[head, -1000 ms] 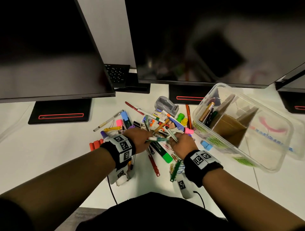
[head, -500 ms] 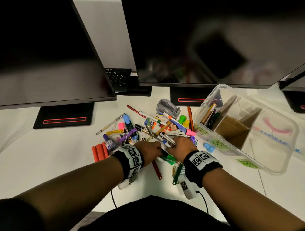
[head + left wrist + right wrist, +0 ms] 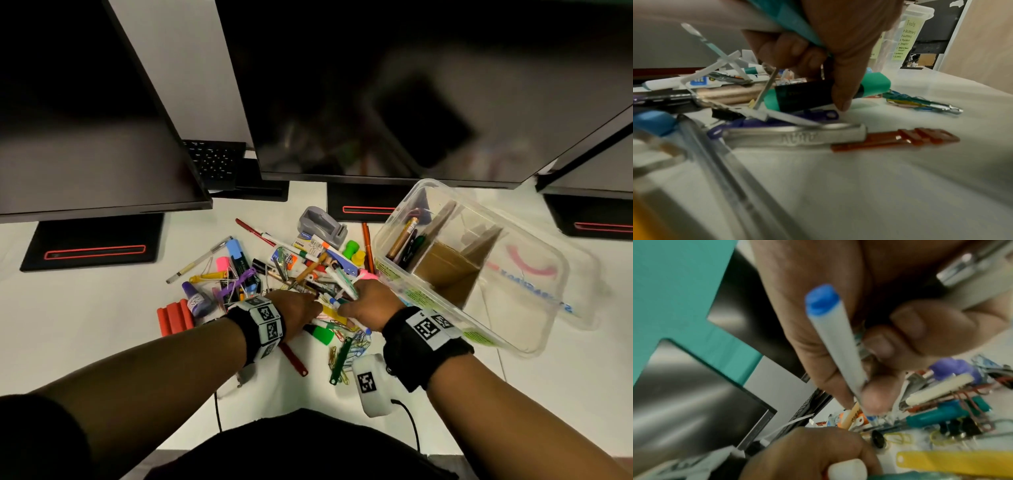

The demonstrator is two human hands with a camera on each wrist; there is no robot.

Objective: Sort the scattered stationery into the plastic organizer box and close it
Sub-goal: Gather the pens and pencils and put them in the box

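Since the earlier frame, my hands have shifted nearer the organizer box (image 3: 479,260), which stands open at the table's (image 3: 85,318) right. Only the right wrist view shows my right hand (image 3: 849,313) gripping a blue-capped marker (image 3: 834,344). My left hand (image 3: 818,48) curls into the stationery pile (image 3: 301,274); its grasp is unclear.

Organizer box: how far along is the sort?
Barely started. The organizer box holds only a few pens in one compartment and stands open; no lid on it. In hand: the right hand grips a blue-capped marker; the left hand is down in the pile. Left: most of the stationery pile, then closing.
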